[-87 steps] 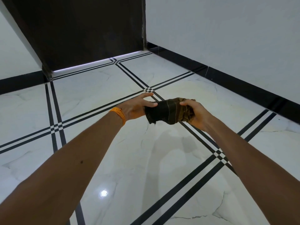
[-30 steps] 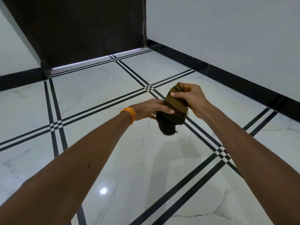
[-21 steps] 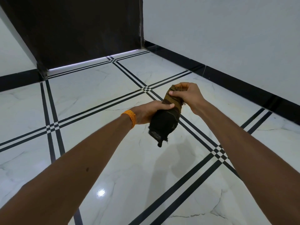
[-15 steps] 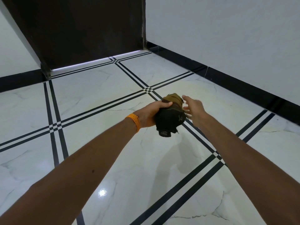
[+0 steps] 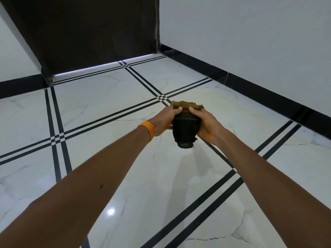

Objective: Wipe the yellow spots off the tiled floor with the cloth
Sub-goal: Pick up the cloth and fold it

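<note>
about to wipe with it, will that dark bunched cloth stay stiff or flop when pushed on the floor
Likely floppy: the dark bunched cloth sags below the left hand and right hand. Probably light, since the fingers pinch it easily. Its frayed top edge suggests soft fabric.

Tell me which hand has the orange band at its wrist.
The left hand, gripping the cloth; the right hand opposite has a bare wrist.

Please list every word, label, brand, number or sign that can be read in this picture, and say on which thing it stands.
None can be read.
cloth, lower hem: a pale mark, perhaps stitching or print, too small and blurred to read.
orange wristband, floor, walls: no text in view.
</note>
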`<state>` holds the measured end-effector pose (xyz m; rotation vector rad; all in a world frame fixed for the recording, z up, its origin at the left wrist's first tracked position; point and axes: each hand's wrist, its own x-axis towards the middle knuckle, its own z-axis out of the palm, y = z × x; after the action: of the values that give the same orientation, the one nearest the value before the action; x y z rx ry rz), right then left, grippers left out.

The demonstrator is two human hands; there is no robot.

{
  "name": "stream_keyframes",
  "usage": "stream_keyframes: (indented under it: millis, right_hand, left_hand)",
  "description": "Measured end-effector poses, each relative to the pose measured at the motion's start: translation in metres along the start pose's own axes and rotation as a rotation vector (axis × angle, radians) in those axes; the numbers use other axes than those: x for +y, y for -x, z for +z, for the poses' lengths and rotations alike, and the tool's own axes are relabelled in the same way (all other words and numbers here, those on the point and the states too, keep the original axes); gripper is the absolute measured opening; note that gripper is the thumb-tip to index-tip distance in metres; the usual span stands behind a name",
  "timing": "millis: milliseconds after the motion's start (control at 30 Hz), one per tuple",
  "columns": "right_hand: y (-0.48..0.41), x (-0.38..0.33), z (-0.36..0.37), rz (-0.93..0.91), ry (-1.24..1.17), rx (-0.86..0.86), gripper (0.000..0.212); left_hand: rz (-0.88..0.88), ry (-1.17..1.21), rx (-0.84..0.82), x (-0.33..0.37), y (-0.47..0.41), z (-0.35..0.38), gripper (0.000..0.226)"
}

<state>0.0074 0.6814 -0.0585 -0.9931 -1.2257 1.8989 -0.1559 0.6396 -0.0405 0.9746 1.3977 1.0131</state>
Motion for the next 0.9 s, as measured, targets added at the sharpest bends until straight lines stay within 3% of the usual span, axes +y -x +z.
stream_keyframes:
  millis: [100,167,467,767,900]
  right_hand:
    - [-0.004,0.002,0.006,-0.068,0.285,0.039,0.021]
    - [-0.004,0.002,0.009,-0.057,0.357,-0.004,0.024]
    - [-0.009,-0.007,0.017,-0.058,0.178,-0.003,0.032]
    - [0.064,-0.100,0.074,0.032,0.015,0.050,0.025]
    - [0.108,-0.166,0.095,0.100,-0.044,0.099,0.024]
  left_hand:
    - [0.023,-0.081,0.070,-0.006,0.001,0.001,0.036]
    - [0.023,-0.064,0.117,-0.009,0.003,-0.002,0.034]
    - [0.060,0.160,0.090,-0.004,0.009,-0.018,0.033]
    - [-0.099,0.110,0.166,0.087,0.082,-0.012,0.038]
    - [-0.069,-0.080,0.224,0.148,0.129,-0.007,0.045]
